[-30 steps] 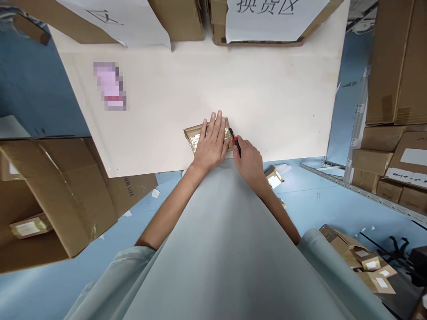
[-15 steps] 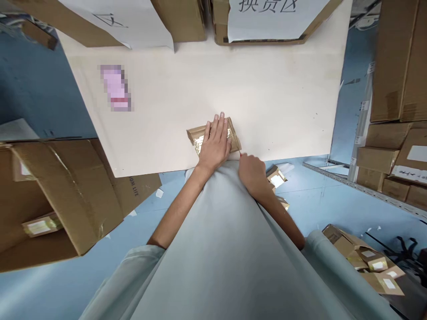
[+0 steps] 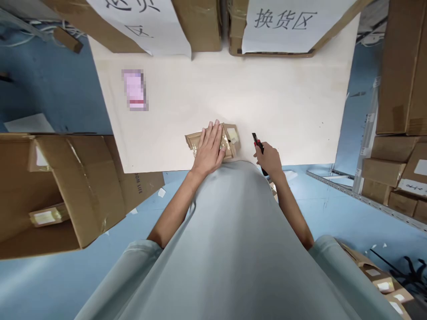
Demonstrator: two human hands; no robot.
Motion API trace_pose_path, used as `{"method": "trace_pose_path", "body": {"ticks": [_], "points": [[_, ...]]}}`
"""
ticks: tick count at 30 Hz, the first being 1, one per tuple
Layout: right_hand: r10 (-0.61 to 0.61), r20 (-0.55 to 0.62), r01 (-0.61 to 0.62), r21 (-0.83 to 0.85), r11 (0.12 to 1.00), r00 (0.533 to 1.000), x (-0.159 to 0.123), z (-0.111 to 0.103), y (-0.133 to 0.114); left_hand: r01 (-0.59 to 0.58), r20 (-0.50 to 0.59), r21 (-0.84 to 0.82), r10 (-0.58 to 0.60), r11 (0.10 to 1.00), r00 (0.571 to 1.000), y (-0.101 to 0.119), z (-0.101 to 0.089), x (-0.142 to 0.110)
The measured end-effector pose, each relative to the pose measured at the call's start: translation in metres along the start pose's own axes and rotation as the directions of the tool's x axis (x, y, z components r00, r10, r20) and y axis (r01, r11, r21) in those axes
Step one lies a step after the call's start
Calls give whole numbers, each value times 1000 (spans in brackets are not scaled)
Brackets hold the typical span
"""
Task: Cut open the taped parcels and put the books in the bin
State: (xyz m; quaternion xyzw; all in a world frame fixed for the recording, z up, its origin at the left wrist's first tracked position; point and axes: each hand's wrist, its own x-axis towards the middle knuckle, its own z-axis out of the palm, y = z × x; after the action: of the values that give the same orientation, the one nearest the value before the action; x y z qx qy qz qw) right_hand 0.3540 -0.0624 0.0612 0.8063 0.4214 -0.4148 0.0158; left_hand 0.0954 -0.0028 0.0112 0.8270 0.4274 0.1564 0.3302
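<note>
A small brown cardboard box (image 3: 230, 153) with shiny tape lies near the front edge of the white table (image 3: 283, 102). Its right side stands opened out, showing a pale label. My left hand (image 3: 208, 149) rests flat across the box, fingers stretched out and pointing away from me. To the right of the box, apart from it, my right hand (image 3: 269, 159) is closed around a red and black utility knife (image 3: 256, 141). The knife's dark tip points up and away, over the table.
Two large boxes with paper signs, a left one (image 3: 203, 26) and a right one (image 3: 236, 46), stand along the table's back. A blurred pink item (image 3: 135, 91) lies at left. A big open carton (image 3: 90, 191) holds a small box. Stacked boxes (image 3: 383, 171) fill the right side.
My right hand has drawn away from the box to the right, bringing the knife into plain view. The box's right side now shows opened out with a label. My left hand stays on the box.
</note>
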Motion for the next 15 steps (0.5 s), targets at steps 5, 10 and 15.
{"method": "trace_pose_path", "body": {"ticks": [5,10,15], "points": [[-121,57,87,416,905,991,66,37,10,54,-27,18,-54,998,998,-43,-24,-47],[-138,138,22,625,780,981,88,65,-13,120,-81,17,-118,993,990,-66,-35,-78],[-164,151,20,671,741,975,77,71,-32,203,-290,-63,-213,977,933,-43,-45,-91]]}}
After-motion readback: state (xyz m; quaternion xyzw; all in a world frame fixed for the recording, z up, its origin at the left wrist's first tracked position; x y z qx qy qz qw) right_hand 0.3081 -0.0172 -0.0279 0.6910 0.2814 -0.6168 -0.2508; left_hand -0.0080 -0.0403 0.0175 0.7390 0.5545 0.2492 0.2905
